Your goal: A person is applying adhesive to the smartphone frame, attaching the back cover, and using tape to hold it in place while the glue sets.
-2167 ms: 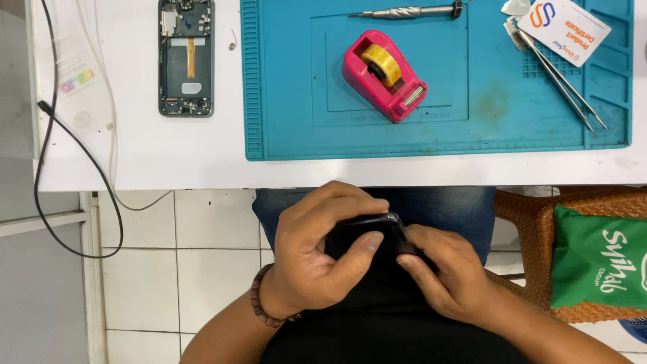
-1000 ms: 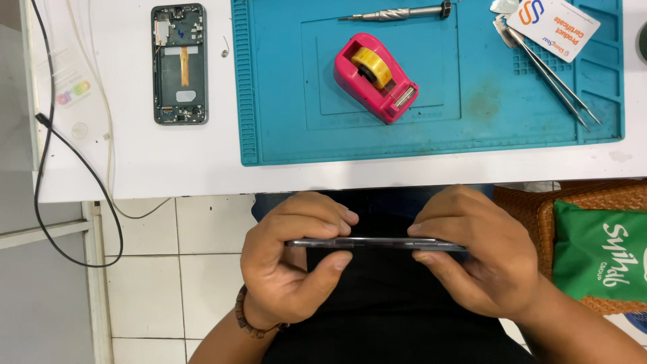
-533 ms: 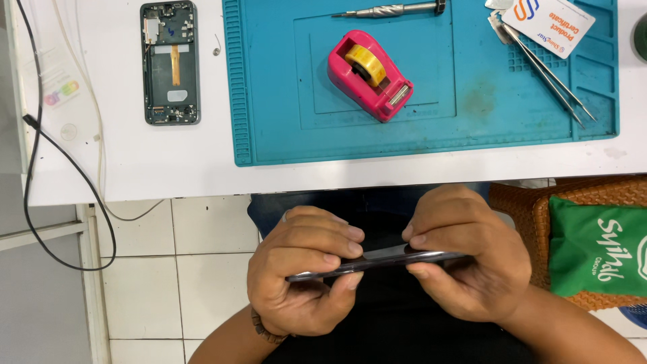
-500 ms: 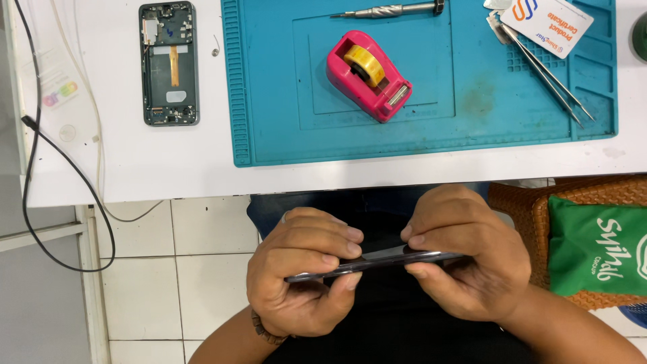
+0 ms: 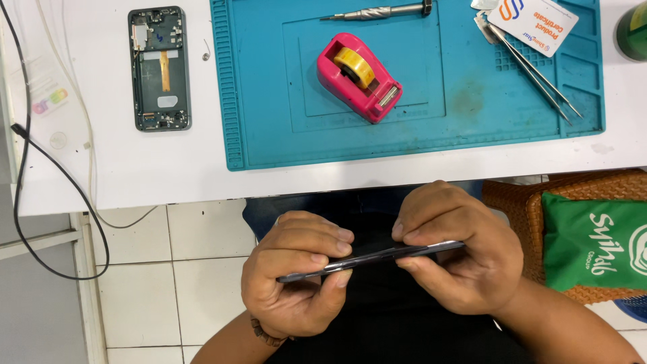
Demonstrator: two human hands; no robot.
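Panel: thin dark phone panel [image 5: 371,259], seen edge-on, held level over the lap, below the near edge of the bench [image 5: 135,175], touching neither bench nor lap.
Left hand: left hand [image 5: 296,283] grips the panel's left end; fingers [image 5: 327,236] curled over the top face, thumb pressing up from beneath, closed tight on it.
Right hand: right hand [image 5: 458,256] pinches the right end the same way, fingers folded over the top, thumb under the lower face, closed on the panel.
Handling: judged light and stiff but brittle; a thin glass-like sheet that would likely crack if flexed or twisted. Faces look smooth, so probably slippery.
Where to hold: best by the two short ends or the long edges, with support under the flat face, as both hands do now, and without bending force across the middle.
Bench, left part: opened phone frame [image 5: 160,67] lying flat, insides up, near the far left; black cable [image 5: 40,155] looping off the left edge.
Bench, mat: teal work mat [image 5: 472,128] carrying a pink tape dispenser [image 5: 358,77] near its middle, a metal screwdriver [image 5: 377,11] at its far edge, tweezers [image 5: 536,74] toward its right side, and a white card [image 5: 532,23] at its far right corner.
Beside the person: green bag [image 5: 596,239] on a woven chair, right of the hands.
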